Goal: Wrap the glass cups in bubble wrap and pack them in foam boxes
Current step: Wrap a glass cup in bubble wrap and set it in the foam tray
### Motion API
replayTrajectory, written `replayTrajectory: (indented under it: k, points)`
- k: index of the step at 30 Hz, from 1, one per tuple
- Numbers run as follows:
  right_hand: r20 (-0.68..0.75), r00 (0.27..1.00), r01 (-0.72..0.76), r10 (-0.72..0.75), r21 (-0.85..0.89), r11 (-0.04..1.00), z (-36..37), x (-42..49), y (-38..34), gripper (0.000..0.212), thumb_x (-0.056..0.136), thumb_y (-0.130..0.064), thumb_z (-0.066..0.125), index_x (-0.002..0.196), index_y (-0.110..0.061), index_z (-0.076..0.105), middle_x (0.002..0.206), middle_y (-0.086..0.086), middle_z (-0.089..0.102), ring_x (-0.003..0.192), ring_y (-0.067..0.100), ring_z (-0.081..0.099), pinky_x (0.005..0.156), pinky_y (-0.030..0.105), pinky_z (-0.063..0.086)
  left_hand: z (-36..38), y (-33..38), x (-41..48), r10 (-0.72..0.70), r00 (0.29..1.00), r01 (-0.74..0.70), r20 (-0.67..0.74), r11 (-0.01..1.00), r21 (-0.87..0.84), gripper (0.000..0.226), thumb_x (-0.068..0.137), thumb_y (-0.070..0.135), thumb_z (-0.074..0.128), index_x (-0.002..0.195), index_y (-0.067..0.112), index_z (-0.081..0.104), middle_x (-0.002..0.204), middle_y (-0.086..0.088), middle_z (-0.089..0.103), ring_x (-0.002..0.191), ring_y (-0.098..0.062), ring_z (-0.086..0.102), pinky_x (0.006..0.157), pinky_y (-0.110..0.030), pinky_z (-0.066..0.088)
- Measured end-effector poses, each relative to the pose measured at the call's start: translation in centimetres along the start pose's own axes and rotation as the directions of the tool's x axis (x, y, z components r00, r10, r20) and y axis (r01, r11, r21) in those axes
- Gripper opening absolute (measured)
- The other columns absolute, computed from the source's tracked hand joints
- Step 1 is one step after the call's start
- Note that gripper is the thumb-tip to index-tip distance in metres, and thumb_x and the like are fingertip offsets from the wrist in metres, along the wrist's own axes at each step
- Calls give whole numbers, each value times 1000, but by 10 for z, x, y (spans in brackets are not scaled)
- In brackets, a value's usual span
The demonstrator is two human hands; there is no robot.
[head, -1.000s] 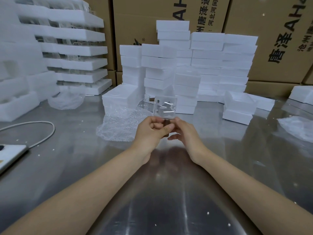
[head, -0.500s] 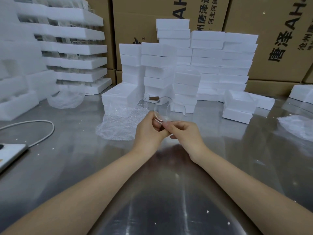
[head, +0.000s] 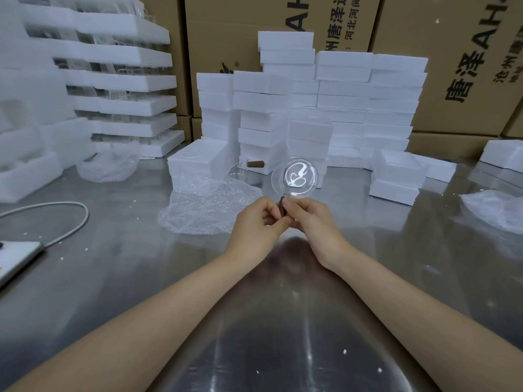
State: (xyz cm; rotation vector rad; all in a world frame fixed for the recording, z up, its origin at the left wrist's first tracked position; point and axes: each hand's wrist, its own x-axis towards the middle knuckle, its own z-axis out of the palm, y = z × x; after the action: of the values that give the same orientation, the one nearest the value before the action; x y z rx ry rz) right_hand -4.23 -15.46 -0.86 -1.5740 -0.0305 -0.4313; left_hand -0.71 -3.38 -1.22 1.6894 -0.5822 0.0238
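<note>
Head cam: the bubble wrap lies mid-table, just left of my hands, so I'd say set the cup down in the sheet's middle and tuck the handle in before rolling. My left hand is curled, pinching the brown handle. The glass cup is held up off the table, round face toward me. My right hand pinches the same handle.

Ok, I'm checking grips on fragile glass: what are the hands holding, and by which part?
Both the left hand and right hand pinch a clear glass cup by its brown handle, the round glass body above them.
</note>
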Motion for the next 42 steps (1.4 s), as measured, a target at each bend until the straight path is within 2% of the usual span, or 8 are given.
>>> replayTrajectory:
  k: [7,13,17,21,25,31,36,42]
  points:
    - [-70,997,35,-44,-120,992,0,1,2,13,91,-12,62,80,-12,70,84,10,72,87,23,68,91,43,53,1,0,0,-77,992,101,104,963,-249,23,92,-8,52,80,11,46,80,-10,66,79,-14,68,92,-36,53]
    - [-21,998,61,-63,-80,995,6,-1,1,22,88,-10,65,78,-27,73,82,-5,74,86,14,69,89,33,54,-6,1,1,-144,988,153,50,950,-273,31,79,-7,72,83,13,49,96,-20,71,89,-26,71,86,-29,54]
    - [-13,1000,24,-24,-34,999,6,-1,1,11,89,-12,63,91,-18,72,91,3,74,94,22,69,88,29,54,-7,1,2,-151,988,151,17,966,-212,35,70,0,82,84,14,52,97,-19,69,93,-29,67,88,-32,54]
    - [22,1000,-9,10,-10,1000,5,-2,2,21,93,-13,58,105,1,69,104,22,70,102,32,66,93,37,53,-6,1,1,-146,989,145,7,972,-186,38,67,2,84,81,15,51,83,-7,63,75,-12,61,75,-20,52]
    - [43,999,-8,9,-4,1000,5,-2,2,17,93,-13,58,100,-5,71,100,19,71,97,26,67,91,34,53,-7,1,1,-150,989,147,-2,971,-187,39,66,2,85,79,16,51,75,2,60,60,1,55,62,-10,48]
    - [55,998,-9,8,27,1000,4,-1,4,11,89,-11,64,94,-13,73,92,8,74,90,19,70,80,24,54,-7,0,1,-146,989,144,0,972,-187,38,66,1,84,81,17,53,78,1,61,66,-5,56,63,-12,47]
    - [43,999,-10,9,31,999,3,-1,4,17,82,-5,70,99,-10,73,97,9,74,95,20,70,86,25,54,-7,-2,1,-131,991,131,14,968,-212,36,69,-5,80,82,14,52,77,1,65,62,1,62,65,-12,50]
    - [-104,990,94,-91,18,995,0,1,-1,23,74,-1,77,81,-23,77,86,-4,75,84,5,68,81,16,51,-9,-3,4,193,980,-176,-50,954,241,34,73,-9,63,81,23,55,91,9,63,90,-8,60,73,-18,49]
